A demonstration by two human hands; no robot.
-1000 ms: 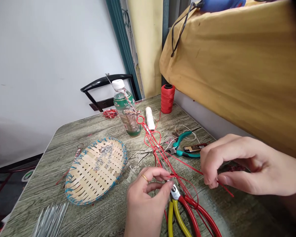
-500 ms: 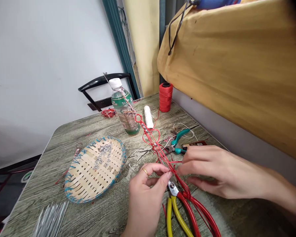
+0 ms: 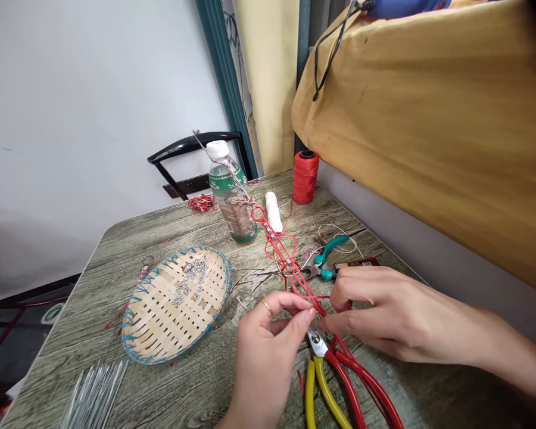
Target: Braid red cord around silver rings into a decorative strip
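- Pinching the thin red cord [image 3: 295, 272] between thumb and forefinger, the left hand [image 3: 268, 342] wears a gold-coloured ring.
- Bent over the cord's right side, the right hand [image 3: 384, 313] has its fingertips close to the strands; whether its grip is pressed together or spread, I cannot tell.
- Above the wood-patterned grey-green counter [image 3: 178, 396], the cord slants from a clear plastic bottle with a white cap [image 3: 234, 205] down to the hands.
- Its upper end forms a small round ring; below that, several strands run side by side, with small silvery pieces among them and loose loops bulging outward.
- Red-handled metal pliers [image 3: 351, 390] lie just below the fingers, more cord strands over their handles.
- Green bands with a pale floral pattern mark the bottle's label; its lettering is too small to read.
- Print on the flat brownish packet [image 3: 356, 263] beyond the right hand is likewise illegible.
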